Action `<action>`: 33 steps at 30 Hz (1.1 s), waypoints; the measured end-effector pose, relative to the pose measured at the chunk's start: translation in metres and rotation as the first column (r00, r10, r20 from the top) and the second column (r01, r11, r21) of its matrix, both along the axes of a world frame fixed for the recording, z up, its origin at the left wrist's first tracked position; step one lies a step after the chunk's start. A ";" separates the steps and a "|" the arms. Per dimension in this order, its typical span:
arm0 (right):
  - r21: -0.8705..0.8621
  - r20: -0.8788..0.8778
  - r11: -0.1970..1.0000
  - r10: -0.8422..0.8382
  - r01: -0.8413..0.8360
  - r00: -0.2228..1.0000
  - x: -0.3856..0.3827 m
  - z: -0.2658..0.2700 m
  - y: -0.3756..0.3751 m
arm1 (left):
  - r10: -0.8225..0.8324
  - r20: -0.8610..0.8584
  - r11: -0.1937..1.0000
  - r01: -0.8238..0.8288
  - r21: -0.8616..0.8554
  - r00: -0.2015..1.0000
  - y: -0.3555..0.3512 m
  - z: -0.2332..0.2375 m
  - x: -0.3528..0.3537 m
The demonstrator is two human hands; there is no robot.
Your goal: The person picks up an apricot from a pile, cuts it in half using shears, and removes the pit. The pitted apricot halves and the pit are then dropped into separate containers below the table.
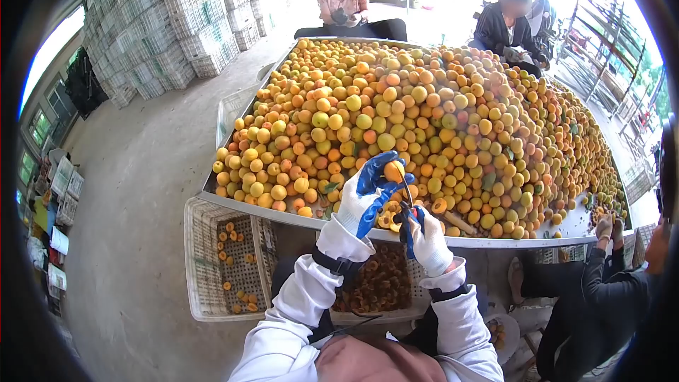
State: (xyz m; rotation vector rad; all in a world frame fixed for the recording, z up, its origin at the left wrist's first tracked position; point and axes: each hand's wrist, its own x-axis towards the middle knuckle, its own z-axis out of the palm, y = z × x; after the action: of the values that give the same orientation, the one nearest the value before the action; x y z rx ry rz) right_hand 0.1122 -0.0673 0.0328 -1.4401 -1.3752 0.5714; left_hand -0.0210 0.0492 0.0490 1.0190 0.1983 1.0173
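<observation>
The left hand, in a white and blue glove, grips an apricot between its fingers, above the table's near edge, around the middle of that side. The right hand, also gloved, is closed around a small tool with a bit of red at its handle; its thin tip rises to the apricot, but whether it has cut in cannot be told.

Just below the hands, on the near edge, lie cut halves with orange flesh. Under that edge, in front of the person, a pale crate holds a thick layer of dark brown-orange bits, too small to make out. Beside it, below the table's near left corner, a larger crate has some orange pieces scattered over its gridded floor. To the right, a white bucket contains more fruit.

The held apricot is round and yellow-orange. Behind it, a broad heap of yellow, orange and greenish apricots, with a few leaves, covers most of the metal table.

Two people sit beyond the far edge; another is at the near right corner, hands at the rim. Tall stacks of pale crates stand beyond the far left corner.
</observation>
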 end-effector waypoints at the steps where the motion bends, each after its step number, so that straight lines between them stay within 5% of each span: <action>1: 0.011 0.012 1.000 -0.010 0.010 1.000 -0.001 0.000 0.000 | 0.009 0.027 1.000 -0.009 -0.011 1.000 0.000 -0.001 0.000; 12: -0.065 -0.084 0.998 -0.014 0.008 0.996 -0.004 -0.028 0.011 | -0.039 -0.014 0.999 0.039 -0.019 0.999 -0.011 -0.010 0.003; 14: -0.054 -0.094 0.998 -0.022 0.017 0.995 -0.006 -0.026 0.013 | -0.092 -0.025 0.976 0.085 -0.203 0.995 -0.012 -0.027 0.010; 20: 0.047 0.058 0.996 -0.083 0.080 0.995 -0.016 -0.034 0.016 | 0.005 -0.132 0.997 -0.015 -0.081 0.991 -0.007 -0.021 0.010; 22: -0.070 -0.294 0.998 -0.026 0.006 0.955 -0.020 -0.036 0.016 | 0.069 -0.197 0.996 -0.078 -0.037 0.978 -0.006 -0.022 0.009; 23: -0.102 -0.540 0.991 0.022 -0.091 0.841 -0.020 -0.035 0.018 | 0.035 -0.187 0.991 -0.058 -0.118 0.982 -0.005 -0.023 0.008; 24: -0.106 -0.541 0.990 0.020 -0.092 0.841 -0.017 -0.034 0.017 | 0.001 -0.175 0.980 -0.036 -0.197 0.985 -0.005 -0.022 0.007; 25: -0.083 -0.872 0.943 0.088 -0.322 0.482 -0.013 -0.032 0.016 | 0.014 -0.179 0.987 -0.043 -0.157 0.984 -0.007 -0.020 0.007; 26: 0.048 -0.998 0.865 0.059 -0.499 0.005 -0.010 -0.029 0.016 | 0.012 -0.181 0.986 -0.042 -0.159 0.983 -0.009 -0.018 0.006; 27: -0.083 -0.974 0.869 0.033 -0.487 0.225 -0.011 -0.025 0.016 | -0.024 -0.135 0.975 -0.007 -0.220 0.990 -0.011 -0.016 0.007; 30: -0.082 -0.958 0.932 0.025 -0.353 0.287 -0.023 -0.018 0.016 | -0.083 -0.053 0.955 0.064 -0.289 0.995 -0.012 -0.019 0.012; 31: -0.048 -0.691 0.992 0.050 -0.114 0.721 -0.025 -0.031 0.017 | -0.044 -0.068 0.960 0.023 -0.279 0.997 -0.014 -0.017 0.013; 32: -0.016 -0.384 1.000 -0.014 0.009 0.923 -0.023 -0.032 0.016 | -0.004 -0.082 0.963 -0.018 -0.268 0.997 -0.016 -0.015 0.014; 33: 0.071 -0.236 0.995 -0.054 0.073 0.970 -0.021 -0.036 0.018 | 0.002 -0.077 0.982 -0.017 -0.187 0.997 -0.013 -0.017 0.013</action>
State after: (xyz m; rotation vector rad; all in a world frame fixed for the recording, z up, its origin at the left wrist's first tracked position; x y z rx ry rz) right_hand 0.0917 -0.0498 -0.0032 -1.3040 -1.1492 0.6175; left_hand -0.0080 0.0361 0.0317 0.8868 0.3559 0.9498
